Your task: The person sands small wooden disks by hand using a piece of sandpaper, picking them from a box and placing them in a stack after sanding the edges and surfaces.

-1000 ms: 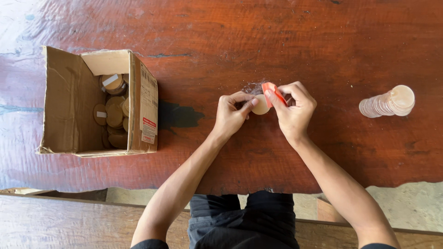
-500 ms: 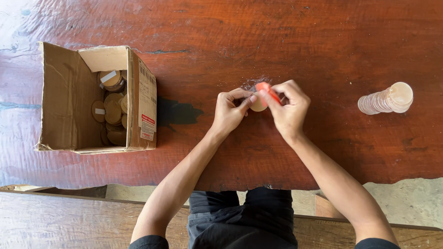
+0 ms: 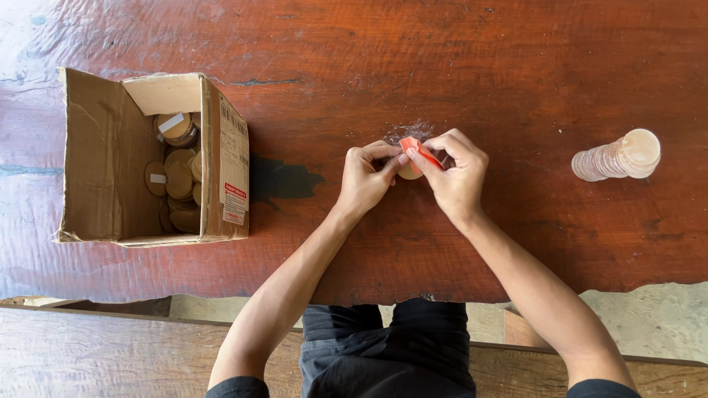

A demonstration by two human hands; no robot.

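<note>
My left hand (image 3: 366, 177) pinches the small round disc (image 3: 410, 172); my right hand (image 3: 457, 173) grips the orange tool (image 3: 419, 151); I keep the disc steady.

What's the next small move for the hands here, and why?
Probably keep working the orange tool along the edge of the small round wooden disc. The left hand pinches the disc and the right hand holds the tool against it, with pale dust on the table just beyond. The disc shows no sign of being ready for the stack of discs at right.
</note>
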